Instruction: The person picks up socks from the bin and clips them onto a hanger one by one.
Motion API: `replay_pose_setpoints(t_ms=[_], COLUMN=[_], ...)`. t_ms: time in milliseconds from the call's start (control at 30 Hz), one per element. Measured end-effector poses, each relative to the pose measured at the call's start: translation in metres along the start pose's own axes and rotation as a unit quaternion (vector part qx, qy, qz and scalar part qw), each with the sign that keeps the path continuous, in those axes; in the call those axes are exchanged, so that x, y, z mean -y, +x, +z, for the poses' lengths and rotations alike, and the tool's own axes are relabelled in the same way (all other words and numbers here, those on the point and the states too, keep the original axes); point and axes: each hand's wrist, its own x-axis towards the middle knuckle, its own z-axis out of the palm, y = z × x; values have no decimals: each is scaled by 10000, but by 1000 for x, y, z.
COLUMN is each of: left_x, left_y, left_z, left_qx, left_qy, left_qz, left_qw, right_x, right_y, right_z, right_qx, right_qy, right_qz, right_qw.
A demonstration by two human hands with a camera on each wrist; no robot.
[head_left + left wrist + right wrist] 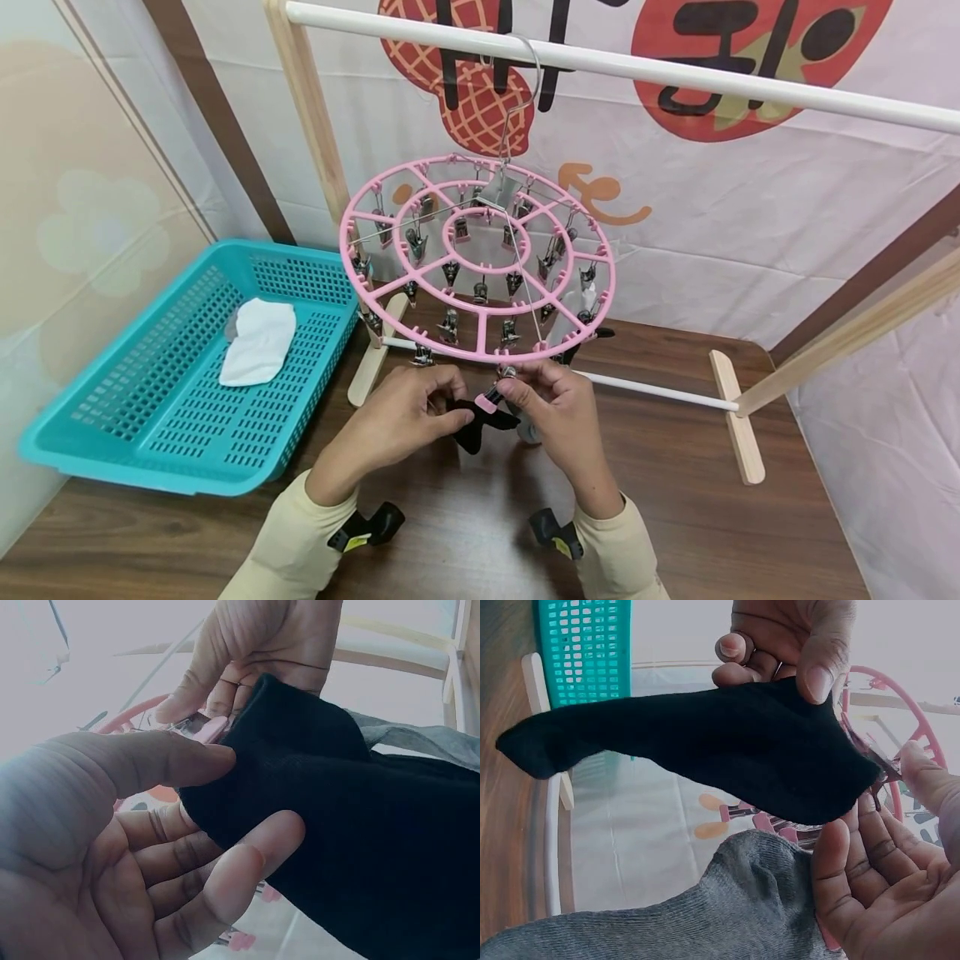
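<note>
My left hand (401,412) pinches the cuff of a black sock (705,750) between thumb and fingers, below the near rim of a round pink clip hanger (482,335). Opposite it, my right hand (562,417) pinches a metal clip with pink tips (489,402) that hangs from this rim. In the left wrist view the clip's pink tip lies right at the edge of the black sock (322,802). A grey sock (705,904) hangs close beside the right hand in the right wrist view.
The hanger's hook (536,71) hangs on a white rail (637,65) with wooden posts. At the left, a teal basket (165,479) holds a white sock (258,346) with a grey piece beside it. Several clips dangle around the rings. The rack's wooden feet (738,417) stand on the table.
</note>
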Motion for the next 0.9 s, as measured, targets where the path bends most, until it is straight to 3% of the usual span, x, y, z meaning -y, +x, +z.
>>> replay_pose_setpoints(t_ms=[667, 900], left_x=[0, 2], left_y=[2, 3], left_z=[1, 3], left_qx=[24, -45], left_qy=[119, 163], left_qz=[62, 317], left_qw=[9999, 9994], right_x=[-4, -3], right_y=[1, 0], right_z=[0, 0], right_qx=[-402, -434], right_qy=[-144, -59], right_qz=[-308, -410], right_qw=[9986, 9982])
